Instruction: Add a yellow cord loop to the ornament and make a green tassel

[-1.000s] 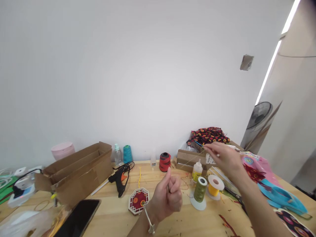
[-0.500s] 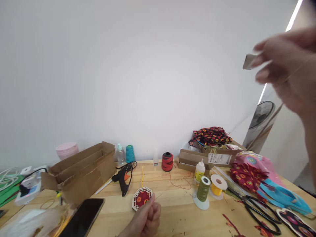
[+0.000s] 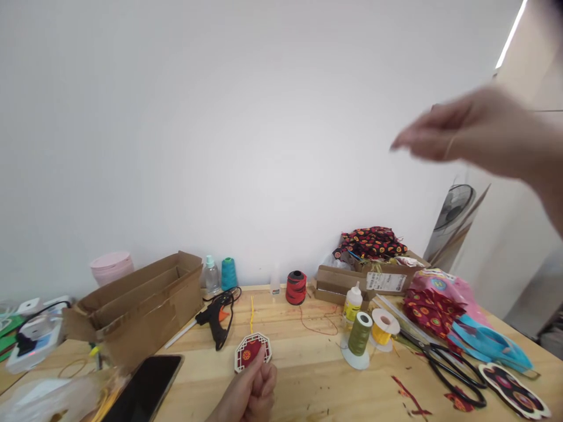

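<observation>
My left hand is closed at the table's front, its thumb pressed on an octagonal ornament. The ornament has a pale fretwork frame around dark red patterned fabric, and a yellow cord runs from its top. High on the right, well above the table, my right hand is smeared by motion with its fingers pressed together. What sits between those fingertips is too blurred to make out. A thin pale line crosses the hand near the finger bases.
Thread spools, a glue bottle and black scissors lie to the right, near fabric scraps. A glue gun, cardboard box and phone occupy the left. A white wall stands behind.
My right hand has swung left and turned palm down; the small greyish piece at its fingertips no longer shows clearly. The left hand keeps its hold on the ornament. The view has shifted slightly.
</observation>
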A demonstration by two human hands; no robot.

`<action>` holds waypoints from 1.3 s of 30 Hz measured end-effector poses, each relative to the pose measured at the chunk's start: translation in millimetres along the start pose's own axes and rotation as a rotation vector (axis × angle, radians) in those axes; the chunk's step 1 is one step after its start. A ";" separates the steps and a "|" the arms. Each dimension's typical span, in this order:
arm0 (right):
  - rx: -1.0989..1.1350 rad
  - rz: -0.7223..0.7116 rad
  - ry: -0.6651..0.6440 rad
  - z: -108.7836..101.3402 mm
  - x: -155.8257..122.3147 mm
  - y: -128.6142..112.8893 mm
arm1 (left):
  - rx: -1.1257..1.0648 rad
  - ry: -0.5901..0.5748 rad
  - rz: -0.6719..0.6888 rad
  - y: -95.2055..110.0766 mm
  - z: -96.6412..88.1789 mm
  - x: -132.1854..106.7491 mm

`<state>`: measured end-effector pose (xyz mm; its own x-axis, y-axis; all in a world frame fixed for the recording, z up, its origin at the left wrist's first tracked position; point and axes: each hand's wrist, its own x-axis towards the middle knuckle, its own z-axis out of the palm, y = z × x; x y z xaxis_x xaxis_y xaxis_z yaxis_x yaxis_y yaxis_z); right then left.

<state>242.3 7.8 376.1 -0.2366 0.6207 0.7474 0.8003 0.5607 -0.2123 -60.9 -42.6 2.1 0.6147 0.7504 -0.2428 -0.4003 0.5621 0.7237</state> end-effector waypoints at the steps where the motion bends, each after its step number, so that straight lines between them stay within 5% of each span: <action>1: -0.093 0.007 -0.227 11.3 -11.5 7.1 | -0.011 -0.009 0.005 0.4 -0.1 -1.8; 3: -0.123 -0.012 -0.535 39.3 -41.9 22.5 | -0.031 -0.020 0.009 1.8 0.7 -5.1; 5: -0.099 -0.007 -0.700 71.8 -80.4 36.0 | -0.043 -0.031 0.010 3.7 2.0 -7.1; 10: -0.060 0.026 -0.658 146.3 -177.3 51.4 | -0.002 -0.057 0.022 6.6 2.5 -2.8; 13: -0.074 0.055 -0.640 173.0 -209.2 54.1 | 0.058 -0.062 0.030 7.4 2.2 3.0; 23: -0.162 0.061 -0.641 205.4 -211.6 81.1 | 0.142 0.005 0.051 9.9 8.6 15.2; 28: -0.128 0.083 -0.608 182.0 -213.9 77.0 | 0.159 -0.040 0.002 10.9 10.7 23.2; 33: 0.376 0.165 -0.335 165.3 -224.8 30.4 | 0.204 -0.058 -0.028 12.3 21.6 22.3; 39: 1.141 0.396 -0.410 251.9 -219.3 -48.2 | 0.133 -0.083 -0.090 24.4 36.3 31.2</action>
<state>116.8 -17.3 63.9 -0.4066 0.8614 0.3043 -0.0227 0.3234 -0.9460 -26.8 -18.0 35.6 0.7005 0.6645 -0.2602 -0.2512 0.5709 0.7817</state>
